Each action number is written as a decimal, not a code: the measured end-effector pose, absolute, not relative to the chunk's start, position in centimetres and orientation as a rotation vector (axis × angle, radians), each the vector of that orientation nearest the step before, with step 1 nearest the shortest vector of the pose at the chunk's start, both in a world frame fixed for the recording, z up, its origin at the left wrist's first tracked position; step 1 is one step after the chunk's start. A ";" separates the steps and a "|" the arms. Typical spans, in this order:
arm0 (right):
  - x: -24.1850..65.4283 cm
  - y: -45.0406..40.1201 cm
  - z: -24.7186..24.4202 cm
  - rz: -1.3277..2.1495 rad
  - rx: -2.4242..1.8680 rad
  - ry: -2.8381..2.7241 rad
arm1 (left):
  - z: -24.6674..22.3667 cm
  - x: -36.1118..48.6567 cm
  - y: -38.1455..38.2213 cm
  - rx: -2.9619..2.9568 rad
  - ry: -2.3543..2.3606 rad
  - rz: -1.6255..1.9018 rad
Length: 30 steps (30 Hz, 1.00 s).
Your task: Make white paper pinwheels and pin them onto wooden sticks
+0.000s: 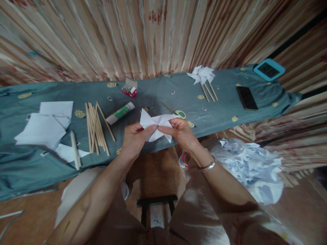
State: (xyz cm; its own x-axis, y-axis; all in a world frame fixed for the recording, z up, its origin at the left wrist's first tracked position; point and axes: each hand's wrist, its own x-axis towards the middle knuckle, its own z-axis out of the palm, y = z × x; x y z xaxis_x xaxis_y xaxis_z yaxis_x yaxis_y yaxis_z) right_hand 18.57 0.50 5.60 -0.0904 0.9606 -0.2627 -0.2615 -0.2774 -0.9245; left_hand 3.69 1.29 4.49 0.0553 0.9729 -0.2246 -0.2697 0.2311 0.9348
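Observation:
A white paper pinwheel [157, 123] is held up between both hands over the table's front edge. My left hand [135, 136] grips it from the left, thumb on the middle. From the other side my right hand [182, 132] pinches it, its thumb also near the centre, where a small dark spot shows. The fingers behind the paper are hidden. Just beyond the right hand lie scissors with light green handles [180, 113]. A glue stick [120, 113] rests past the left hand, and a small open red box of metal pins [129, 87] stands farther back.
Wooden sticks [95, 131], white paper sheets [42, 129] and a white pen-like tool [74, 149] lie at left. Finished pinwheels on sticks [204, 78], a phone [246, 98] and a blue-framed clock [269, 69] are at right. A bag of paper scraps [250, 166] sits below the table.

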 end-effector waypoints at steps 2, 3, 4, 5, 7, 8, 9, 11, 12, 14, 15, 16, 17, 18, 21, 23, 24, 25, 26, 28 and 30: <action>18.6 0.5 5.6 1.563 -1.172 -0.879 | 4.5 3.7 1.3 0.844 1.076 1.148; 18.6 0.4 5.6 1.565 -1.173 -0.876 | 4.5 3.7 1.3 0.841 1.068 1.150; 18.7 0.4 5.5 1.569 -1.172 -0.876 | 4.5 3.7 1.3 0.837 1.059 1.152; 18.7 0.4 5.5 1.573 -1.169 -0.878 | 4.5 3.8 1.3 0.832 1.050 1.155; 18.8 0.5 5.4 1.583 -1.158 -0.877 | 4.6 3.8 1.3 0.823 1.035 1.162; 18.8 0.5 5.3 1.589 -1.152 -0.873 | 4.6 3.8 1.3 0.819 1.030 1.166; 18.9 0.5 5.3 1.595 -1.148 -0.867 | 4.6 3.8 1.4 0.815 1.028 1.166; 18.9 0.6 5.1 1.604 -1.151 -0.851 | 4.6 3.9 1.4 0.804 1.024 1.165; 18.8 0.6 5.0 1.609 -1.153 -0.842 | 4.6 3.9 1.4 0.795 1.022 1.164; 18.8 0.7 4.9 1.619 -1.150 -0.825 | 4.6 4.0 1.4 0.778 1.015 1.160; 18.8 0.7 4.9 1.626 -1.143 -0.819 | 4.6 4.0 1.4 0.771 1.011 1.158; 18.7 0.7 4.8 1.633 -1.136 -0.817 | 4.6 4.0 1.4 0.765 1.008 1.155; 18.7 0.7 4.8 1.636 -1.130 -0.816 | 4.6 4.0 1.4 0.761 1.007 1.153; 18.7 0.7 4.7 1.638 -1.126 -0.816 | 4.6 4.0 1.5 0.758 1.008 1.152; 18.9 0.8 4.6 1.637 -1.127 -0.808 | 4.5 4.0 1.5 0.752 1.012 1.157; 19.0 0.8 4.5 1.643 -1.129 -0.789 | 4.5 4.0 1.6 0.750 1.012 1.155; 19.0 0.8 4.5 1.647 -1.130 -0.780 | 4.5 4.0 1.6 0.749 1.012 1.152; 19.1 0.8 4.5 1.650 -1.131 -0.771 | 4.5 4.0 1.6 0.748 1.013 1.150; 19.1 0.8 4.5 1.652 -1.131 -0.766 | 4.5 4.0 1.6 0.746 1.013 1.150; 19.0 0.8 4.5 1.655 -1.131 -0.770 | 4.5 4.0 1.6 0.740 1.013 1.154; 19.0 0.7 4.6 1.659 -1.131 -0.789 | 4.5 4.0 1.6 0.737 1.013 1.157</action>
